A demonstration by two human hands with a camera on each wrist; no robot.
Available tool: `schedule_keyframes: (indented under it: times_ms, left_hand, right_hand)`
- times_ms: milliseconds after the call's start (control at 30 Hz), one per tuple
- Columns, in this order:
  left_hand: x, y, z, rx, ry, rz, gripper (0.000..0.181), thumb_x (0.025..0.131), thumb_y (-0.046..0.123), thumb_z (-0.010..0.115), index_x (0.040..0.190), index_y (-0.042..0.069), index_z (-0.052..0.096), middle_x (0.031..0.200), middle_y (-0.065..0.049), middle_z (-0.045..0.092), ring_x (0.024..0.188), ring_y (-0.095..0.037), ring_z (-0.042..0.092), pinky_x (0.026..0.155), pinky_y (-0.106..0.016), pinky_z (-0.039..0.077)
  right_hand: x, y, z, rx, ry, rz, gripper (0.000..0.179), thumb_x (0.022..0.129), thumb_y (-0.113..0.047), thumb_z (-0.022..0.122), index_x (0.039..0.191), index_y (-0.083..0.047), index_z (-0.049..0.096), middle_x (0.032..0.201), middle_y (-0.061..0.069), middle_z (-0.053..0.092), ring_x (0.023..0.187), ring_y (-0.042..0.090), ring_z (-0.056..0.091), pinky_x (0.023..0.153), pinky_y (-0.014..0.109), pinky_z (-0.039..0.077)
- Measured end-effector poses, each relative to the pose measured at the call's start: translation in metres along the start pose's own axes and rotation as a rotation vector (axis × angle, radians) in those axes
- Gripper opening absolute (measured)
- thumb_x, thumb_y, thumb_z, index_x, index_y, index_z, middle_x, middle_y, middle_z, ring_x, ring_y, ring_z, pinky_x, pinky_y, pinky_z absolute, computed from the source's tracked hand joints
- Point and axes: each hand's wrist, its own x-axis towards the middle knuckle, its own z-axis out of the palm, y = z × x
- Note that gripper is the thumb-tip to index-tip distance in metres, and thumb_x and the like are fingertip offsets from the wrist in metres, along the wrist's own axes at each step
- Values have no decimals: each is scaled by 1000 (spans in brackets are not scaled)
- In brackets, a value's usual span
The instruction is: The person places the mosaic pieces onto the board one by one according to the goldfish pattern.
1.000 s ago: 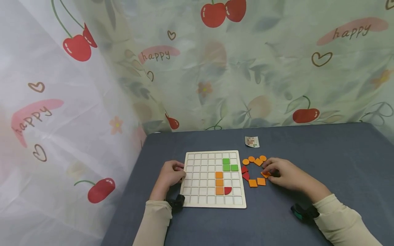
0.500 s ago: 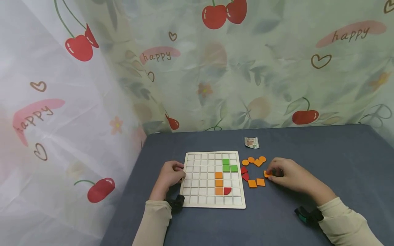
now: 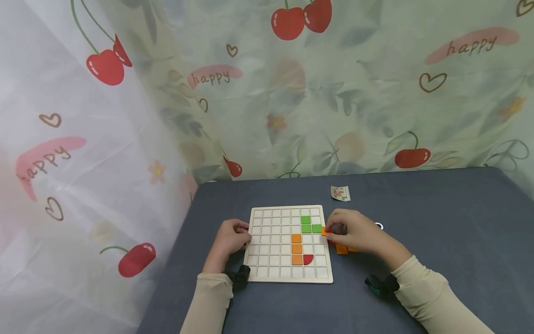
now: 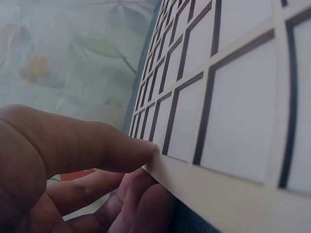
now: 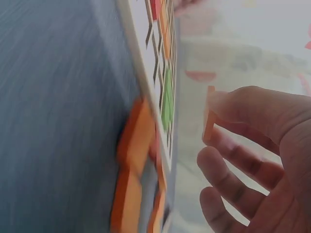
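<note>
A pale grid board [image 3: 267, 260] lies on the dark table, several tiles in its cells: green squares [image 3: 306, 220], orange squares [image 3: 296, 248] in a column, and a red quarter-circle [image 3: 308, 259]. At the board's left edge my left hand [image 3: 231, 236] pinches the rim; in the left wrist view the thumb [image 4: 121, 148] presses on top, other fingers lower down. My right hand [image 3: 354, 229] pinches an orange square tile [image 5: 209, 114] between thumb and fingers, over the board's right edge. In the right wrist view the tile is held on edge, apart from the board.
Loose orange tiles [image 3: 341, 249] lie right of the board, partly hidden under my right hand. A small printed card [image 3: 340, 193] is behind them. Part of a white ring shape [image 3: 379, 226] shows behind that hand. A patterned curtain [image 3: 250, 116] borders the table's back.
My right hand has picked up the orange square tile from the loose pieces and carried it left to the board's right edge. My left hand stays at the board's left rim.
</note>
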Motion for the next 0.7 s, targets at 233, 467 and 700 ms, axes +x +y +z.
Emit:
schedule_keyframes:
  times_ms: [233, 467, 700]
  left_hand:
    - [1, 0, -2, 3, -7, 16, 29, 88, 3, 73, 116, 0, 72, 96, -13, 69, 74, -20, 66, 62, -32, 59]
    - [-1, 1, -3, 2, -12, 13, 28, 88, 2, 74, 117, 0, 72, 96, -13, 69, 76, -21, 66, 64, -33, 60]
    - [0, -1, -1, -4, -6, 22, 29, 88, 3, 75, 117, 0, 72, 96, -13, 69, 76, -21, 67, 64, -33, 61]
  right_hand:
    - [28, -20, 26, 54, -30, -80, 7, 91, -13, 81, 96, -17, 79, 98, -5, 69, 76, 6, 59, 69, 25, 53]
    - [55, -38, 47, 42, -75, -48, 5, 93, -18, 82, 96, -21, 78, 97, -5, 69, 72, 7, 56, 68, 25, 51]
    - [73, -49, 60, 5, -121, 1, 7, 92, -20, 83, 91, -22, 76, 98, -6, 68, 81, 11, 56, 73, 30, 50]
